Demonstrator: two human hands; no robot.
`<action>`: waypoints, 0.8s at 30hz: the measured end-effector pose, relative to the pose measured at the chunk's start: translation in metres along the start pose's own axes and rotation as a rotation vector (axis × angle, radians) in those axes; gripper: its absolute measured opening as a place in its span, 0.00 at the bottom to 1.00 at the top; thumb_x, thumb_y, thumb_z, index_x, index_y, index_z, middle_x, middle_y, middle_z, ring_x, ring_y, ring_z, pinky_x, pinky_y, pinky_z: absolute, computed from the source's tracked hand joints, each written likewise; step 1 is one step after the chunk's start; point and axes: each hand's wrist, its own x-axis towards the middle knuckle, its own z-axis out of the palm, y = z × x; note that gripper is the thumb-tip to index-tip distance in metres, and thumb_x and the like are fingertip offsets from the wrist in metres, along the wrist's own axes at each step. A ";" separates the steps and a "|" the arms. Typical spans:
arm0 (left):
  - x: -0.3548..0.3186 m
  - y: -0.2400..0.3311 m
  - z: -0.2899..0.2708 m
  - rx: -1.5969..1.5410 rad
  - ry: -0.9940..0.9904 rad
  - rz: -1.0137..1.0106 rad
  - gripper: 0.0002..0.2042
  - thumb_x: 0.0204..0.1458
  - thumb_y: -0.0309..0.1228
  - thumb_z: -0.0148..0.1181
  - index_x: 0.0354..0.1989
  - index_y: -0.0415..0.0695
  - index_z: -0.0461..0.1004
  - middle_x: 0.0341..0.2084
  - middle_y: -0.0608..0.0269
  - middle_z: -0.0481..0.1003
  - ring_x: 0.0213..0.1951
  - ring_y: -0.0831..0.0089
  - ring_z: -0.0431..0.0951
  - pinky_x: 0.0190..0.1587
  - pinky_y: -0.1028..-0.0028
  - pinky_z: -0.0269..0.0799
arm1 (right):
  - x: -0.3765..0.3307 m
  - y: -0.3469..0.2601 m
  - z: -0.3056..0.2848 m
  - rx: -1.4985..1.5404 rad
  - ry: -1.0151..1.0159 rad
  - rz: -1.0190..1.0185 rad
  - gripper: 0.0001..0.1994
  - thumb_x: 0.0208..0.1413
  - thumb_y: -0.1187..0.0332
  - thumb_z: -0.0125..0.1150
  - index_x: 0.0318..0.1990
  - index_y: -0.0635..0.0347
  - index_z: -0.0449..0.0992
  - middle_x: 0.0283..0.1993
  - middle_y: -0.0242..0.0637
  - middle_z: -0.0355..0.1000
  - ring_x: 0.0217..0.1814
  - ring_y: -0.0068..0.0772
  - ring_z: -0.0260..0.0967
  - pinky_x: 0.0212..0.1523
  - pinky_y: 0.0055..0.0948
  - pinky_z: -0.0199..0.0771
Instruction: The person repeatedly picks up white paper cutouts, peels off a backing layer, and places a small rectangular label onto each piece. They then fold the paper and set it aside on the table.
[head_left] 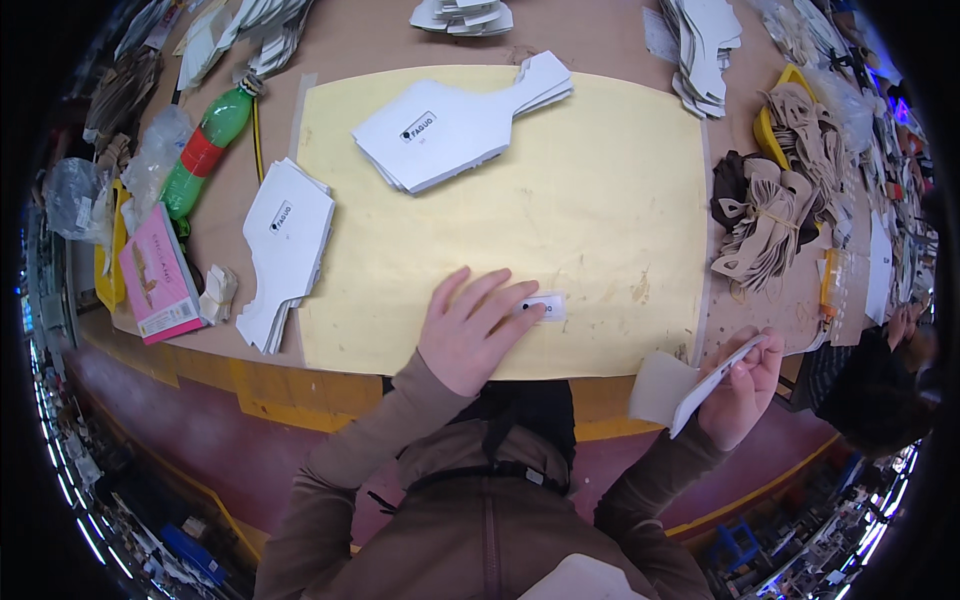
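Fingers of the left hand (470,330) were spread flat on the yellow mat (600,190), their tips pressed on a small white label (543,306). A white card piece (712,382) was pinched edge-on between thumb and fingers of the right hand (742,392), off the mat's near corner. Two stacks of white cut pieces (285,250) (450,125) were noted well beyond the left fingertips.

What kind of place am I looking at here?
Probably a shoe or leather-goods workshop: stacks of white cut pieces lie on a yellow mat, tan cut-outs sit bundled nearby, and the left hand presses a small label.
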 end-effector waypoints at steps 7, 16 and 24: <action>-0.011 0.004 0.002 0.057 -0.108 0.091 0.17 0.53 0.30 0.61 0.53 0.44 0.78 0.59 0.64 0.75 0.62 0.63 0.71 0.67 0.55 0.61 | 0.001 0.011 0.011 -0.140 0.138 0.165 0.23 0.58 0.79 0.64 0.60 0.71 0.66 0.42 0.42 0.78 0.40 0.28 0.77 0.45 0.25 0.77; -0.031 0.028 0.010 -0.127 -0.175 -0.107 0.26 0.58 0.33 0.61 0.64 0.36 0.69 0.68 0.50 0.65 0.69 0.54 0.65 0.68 0.57 0.61 | 0.013 0.013 0.025 -0.390 -0.086 0.196 0.09 0.61 0.80 0.60 0.48 0.68 0.76 0.37 0.34 0.78 0.36 0.17 0.74 0.40 0.18 0.73; -0.022 0.030 -0.014 -1.362 -0.031 -0.833 0.23 0.58 0.20 0.63 0.63 0.36 0.67 0.42 0.52 0.80 0.43 0.74 0.81 0.48 0.75 0.76 | 0.042 0.017 0.086 -0.888 -0.649 0.281 0.14 0.59 0.77 0.63 0.52 0.63 0.78 0.29 0.34 0.76 0.27 0.20 0.71 0.32 0.22 0.70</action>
